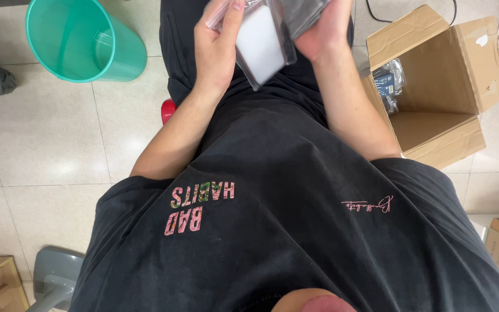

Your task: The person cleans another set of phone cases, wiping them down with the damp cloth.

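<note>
Hands up at the top centre of the frame, both on the same thing. The left hand [218, 49] has its fingers wrapped along one edge of a clear plastic pouch [261, 43] with a white flat item inside, thumb side toward the body. The right hand [324, 29] is closed on the opposite upper side, where a grey, glossy part of the packaging [304, 14] folds over. So both hands are clamped on it, one per side, and the pouch sits squarely between them, above the lap. Its long axis runs on a slant, from the lower corner near the belly up toward the top edge of the picture, tilted to the right. Neither hand is nearer; both touch it. At the upper right, an open cardboard box [463, 75] stands on the tiled floor with more bagged items [389, 81] inside, closest to the right forearm. At the upper left, a green plastic bin [82, 40], well apart.
</note>
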